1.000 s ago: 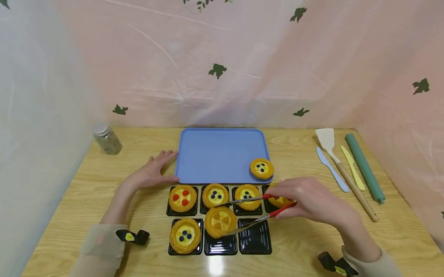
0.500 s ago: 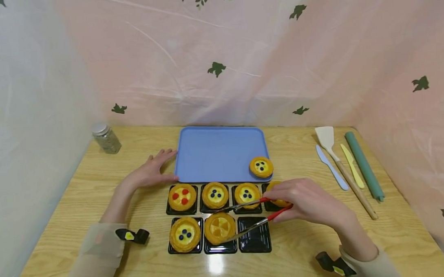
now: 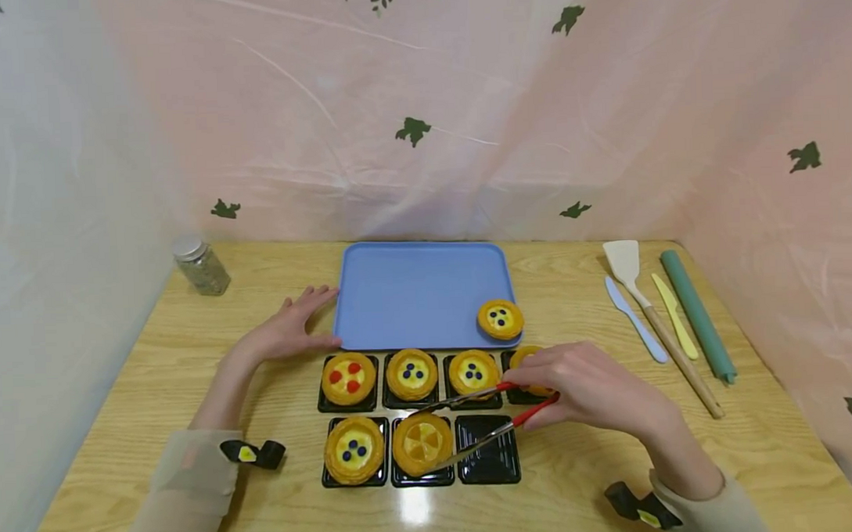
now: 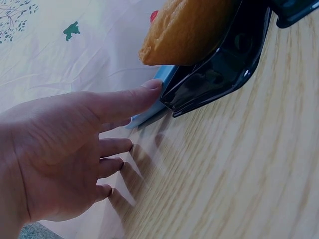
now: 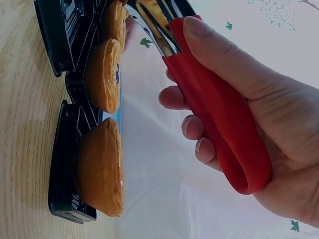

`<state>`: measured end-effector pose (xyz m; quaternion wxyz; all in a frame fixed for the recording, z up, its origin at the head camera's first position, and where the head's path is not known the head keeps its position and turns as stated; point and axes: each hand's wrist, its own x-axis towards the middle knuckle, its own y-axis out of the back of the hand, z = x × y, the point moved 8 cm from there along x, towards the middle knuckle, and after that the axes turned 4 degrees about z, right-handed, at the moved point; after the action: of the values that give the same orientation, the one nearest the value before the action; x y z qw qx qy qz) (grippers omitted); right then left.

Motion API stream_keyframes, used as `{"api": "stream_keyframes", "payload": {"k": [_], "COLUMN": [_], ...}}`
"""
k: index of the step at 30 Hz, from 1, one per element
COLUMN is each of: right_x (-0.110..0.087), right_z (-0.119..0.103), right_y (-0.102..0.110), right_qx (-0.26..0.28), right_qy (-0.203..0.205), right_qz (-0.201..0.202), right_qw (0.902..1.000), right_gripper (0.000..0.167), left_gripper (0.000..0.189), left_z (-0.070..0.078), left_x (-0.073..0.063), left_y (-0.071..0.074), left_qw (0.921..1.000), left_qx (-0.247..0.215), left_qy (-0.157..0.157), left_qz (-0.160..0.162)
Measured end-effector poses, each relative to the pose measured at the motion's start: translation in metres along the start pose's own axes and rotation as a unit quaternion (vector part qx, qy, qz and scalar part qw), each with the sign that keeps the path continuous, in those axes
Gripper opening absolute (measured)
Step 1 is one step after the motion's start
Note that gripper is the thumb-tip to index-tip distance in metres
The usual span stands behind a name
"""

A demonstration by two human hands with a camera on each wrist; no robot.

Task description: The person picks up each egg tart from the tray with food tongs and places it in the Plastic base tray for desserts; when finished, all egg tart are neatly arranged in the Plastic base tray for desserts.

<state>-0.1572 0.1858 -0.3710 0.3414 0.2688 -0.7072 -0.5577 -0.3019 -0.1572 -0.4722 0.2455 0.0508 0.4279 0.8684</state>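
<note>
My right hand (image 3: pixel 588 389) grips red-handled metal tongs (image 3: pixel 530 413), seen closely in the right wrist view. The tongs' arms lie around a tart with yellow wedge pieces (image 3: pixel 423 444), which sits in the middle black box of the near row; I cannot tell whether they still squeeze it. Left of it is a blueberry tart (image 3: pixel 355 451) in its own box, and to its right a black box (image 3: pixel 487 449) with no tart. My left hand (image 3: pixel 287 329) is open, fingertips and thumb at the left edge of the blue tray (image 3: pixel 413 290).
A far row of boxes holds a red-topped tart (image 3: pixel 348 380), two blueberry tarts (image 3: pixel 412 375) and one partly hidden by my right hand. Another blueberry tart (image 3: pixel 501 320) sits on the tray's corner. A jar (image 3: pixel 202 266) stands left; a spatula (image 3: pixel 642 305), knives and a green roll (image 3: pixel 698 315) lie right.
The wedge-topped tart and the tongs have come down toward me, and the tart now sits lower in its box. My left hand stays at the tray.
</note>
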Motion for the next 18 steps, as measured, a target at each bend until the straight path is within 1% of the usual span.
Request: {"api": "stream_keyframes", "payload": {"k": [4,18], "right_x": [0.0001,0.0013], "right_z": [0.001,0.0005], "right_y": [-0.0008,-0.0019], "right_qx": [0.005,0.012], "right_qy": [-0.006,-0.006], "right_qz": [-0.006,-0.018], "right_qw": [0.9999,0.9997], "right_gripper": [0.053,0.051], "left_gripper": [0.095,0.095], "left_z": [0.0006,0.0004], "left_x": [-0.0007,-0.0002], "left_y": [0.0001,-0.0001], "left_qw": [1.0,1.0], "left_qx": [-0.001,-0.002], "left_qy": [0.001,0.004], "left_qz": [0.0,-0.002]}}
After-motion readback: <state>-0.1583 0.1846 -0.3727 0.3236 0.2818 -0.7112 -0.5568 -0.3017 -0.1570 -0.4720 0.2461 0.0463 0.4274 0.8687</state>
